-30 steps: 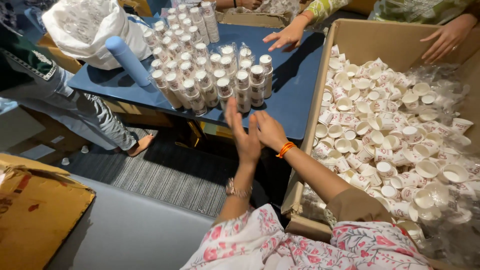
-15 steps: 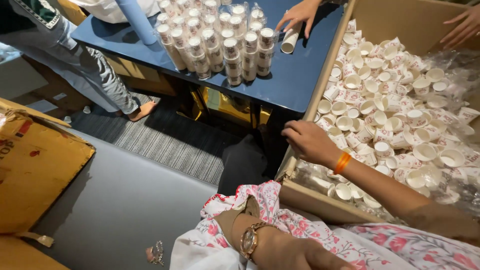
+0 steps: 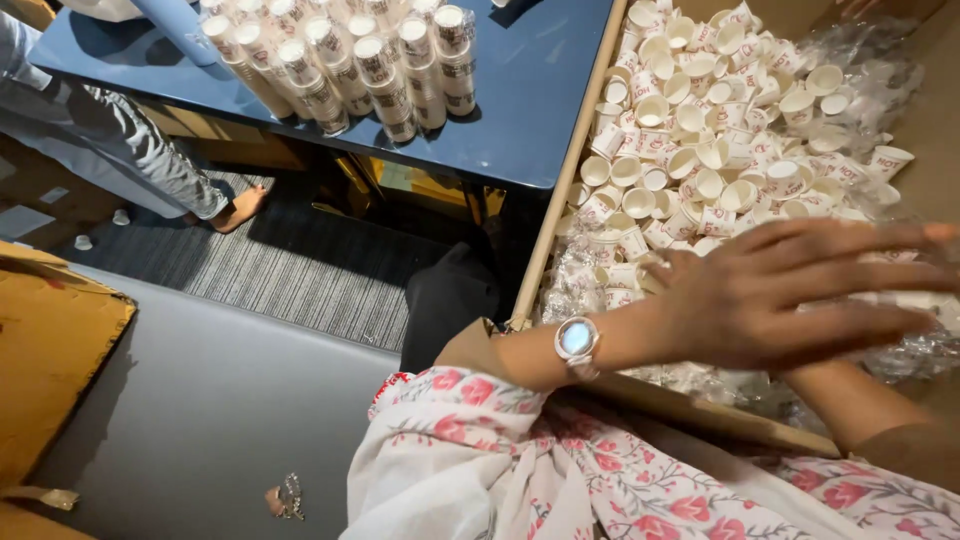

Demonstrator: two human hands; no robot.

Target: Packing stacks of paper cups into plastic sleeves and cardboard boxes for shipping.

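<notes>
Paper cups point(image 3: 700, 150), small and white with red print, lie loose in a heap inside the big cardboard box point(image 3: 565, 200), and the left hand point(image 3: 790, 290) is stretched flat over the near part of this heap, fingers point(image 3: 880, 240) spread wide and holding nothing that I can see. The hand is blurred, so I cannot tell if it touches the cups under it or only passes above them. On its wrist sits a round watch point(image 3: 577, 340). The right hand is not visible; only a forearm point(image 3: 870, 410) shows under the left one, so its state I cannot tell. I think the risk is that a flat, fast hand may crush the thin cups or push some over the box edge to the striped rug point(image 3: 290, 270) below. Crumpled clear plastic wrap point(image 3: 880, 90) among the cups could also catch the fingers and drag several cups along. Farther away, on the blue surface point(image 3: 530, 90), wrapped cup stacks point(image 3: 350, 60) stand upright, well apart from the hands.
</notes>
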